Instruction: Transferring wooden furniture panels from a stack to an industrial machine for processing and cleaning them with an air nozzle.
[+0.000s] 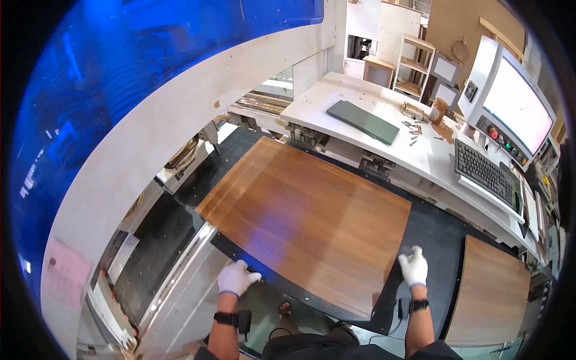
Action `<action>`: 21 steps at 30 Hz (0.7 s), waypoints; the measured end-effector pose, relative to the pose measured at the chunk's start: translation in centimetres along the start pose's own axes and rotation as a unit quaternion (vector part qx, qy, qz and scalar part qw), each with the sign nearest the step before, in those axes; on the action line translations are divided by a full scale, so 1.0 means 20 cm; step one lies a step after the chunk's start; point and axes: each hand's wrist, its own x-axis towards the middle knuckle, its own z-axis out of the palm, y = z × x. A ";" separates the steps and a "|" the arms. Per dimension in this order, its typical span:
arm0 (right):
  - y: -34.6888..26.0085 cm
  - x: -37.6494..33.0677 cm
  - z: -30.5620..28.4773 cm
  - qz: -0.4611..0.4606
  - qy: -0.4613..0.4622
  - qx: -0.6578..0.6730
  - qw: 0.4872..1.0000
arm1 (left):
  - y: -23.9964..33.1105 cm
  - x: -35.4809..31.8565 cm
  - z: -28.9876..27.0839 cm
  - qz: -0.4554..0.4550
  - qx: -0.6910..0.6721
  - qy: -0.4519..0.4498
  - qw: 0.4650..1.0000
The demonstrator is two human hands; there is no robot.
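In the head view, a brown jar (438,111) stands on the white surface (318,101), near a scatter of small tools (413,128); its contents cannot be made out. A dark green board (363,122) lies flat on the same surface.

The wood-grain panel (312,222) lies flat on the black surface (429,225) in front of the person. It is rectangular and warm brown, streaked with grain, with a violet-blue glow across its near left part and paler bands toward the far left. A second brown panel (489,294) lies off to the right.

The white-gloved left hand (236,278) is at the front edge of the black surface, thumb out; whether its fingers grip that edge cannot be told. The right hand (413,267), also gloved, is just beside the panel's right edge, its fingers loosely parted and holding nothing.
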 end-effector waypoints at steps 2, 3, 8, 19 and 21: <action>-0.22 -0.32 -0.04 -0.146 -0.039 -0.021 0.988 | 0.06 -0.01 -0.09 0.163 0.055 0.088 0.981; -0.34 -0.45 -0.07 -0.153 -0.130 -0.061 0.978 | 0.06 0.02 -0.08 0.196 0.076 0.084 0.974; -0.53 -0.77 0.11 -0.138 -0.171 -0.189 0.957 | 0.14 0.29 -0.04 0.248 0.111 0.038 0.962; -0.54 -0.51 0.25 -0.228 -0.123 -0.194 0.946 | 0.33 0.52 0.01 0.192 0.139 0.036 0.971; -0.52 -0.50 0.31 -0.244 -0.124 -0.179 0.945 | 0.29 0.54 0.03 0.194 0.131 0.047 0.971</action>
